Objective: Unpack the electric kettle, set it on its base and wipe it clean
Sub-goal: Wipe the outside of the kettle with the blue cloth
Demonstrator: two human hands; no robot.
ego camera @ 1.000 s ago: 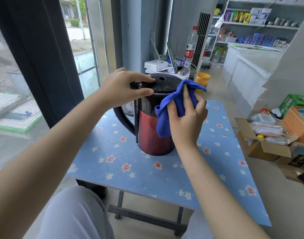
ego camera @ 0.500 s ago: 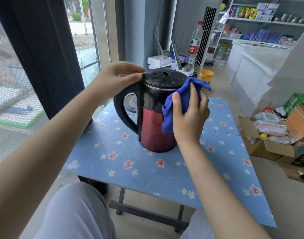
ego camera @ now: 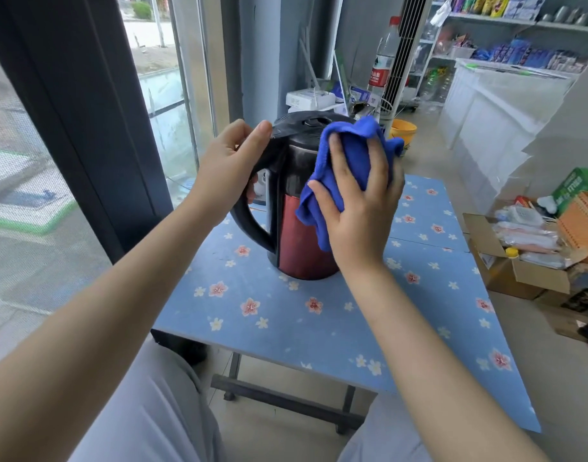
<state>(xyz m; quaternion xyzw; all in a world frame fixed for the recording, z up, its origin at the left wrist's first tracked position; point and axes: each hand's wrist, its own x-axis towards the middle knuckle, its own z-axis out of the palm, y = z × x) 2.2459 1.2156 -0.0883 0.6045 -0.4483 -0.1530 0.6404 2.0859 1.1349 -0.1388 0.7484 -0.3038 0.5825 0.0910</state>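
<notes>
Right hand (ego camera: 359, 208) with cloth (ego camera: 344, 136) on kettle (ego camera: 301, 245)

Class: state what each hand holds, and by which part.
Left hand grips the kettle by the top of its handle; right hand holds the bunched blue cloth against the kettle.
</notes>
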